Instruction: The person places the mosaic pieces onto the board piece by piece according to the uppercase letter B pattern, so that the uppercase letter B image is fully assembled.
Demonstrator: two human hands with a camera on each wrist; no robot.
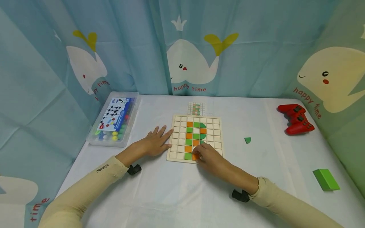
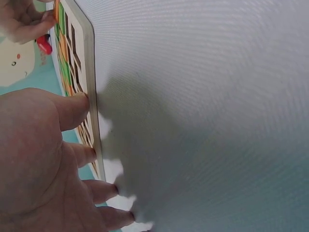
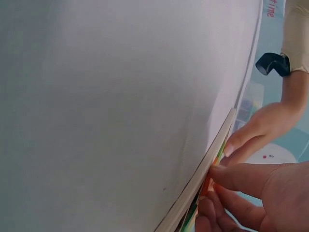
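A wooden grid board (image 1: 176,136) lies mid-table, with orange and green square tiles (image 1: 188,142) and rounded green pieces (image 1: 202,136) set in its cells. My left hand (image 1: 156,142) lies spread at the board's left side, thumb and index fingertip on its edge; the left wrist view shows the thumb at the rim (image 2: 90,72). Over the board's lower middle, my right hand (image 1: 209,158) pinches an orange tile (image 3: 206,184) with thumb and fingers, low in the grid. The fingers partly cover that tile and the cells around it.
Behind the board lies a small pattern card (image 1: 196,109). A loose green quarter-circle piece (image 1: 247,140) is to the right. Farther right are a red game controller (image 1: 296,119) and a green block (image 1: 326,180). A clear plastic case (image 1: 114,118) of colored balls stands at the back left.
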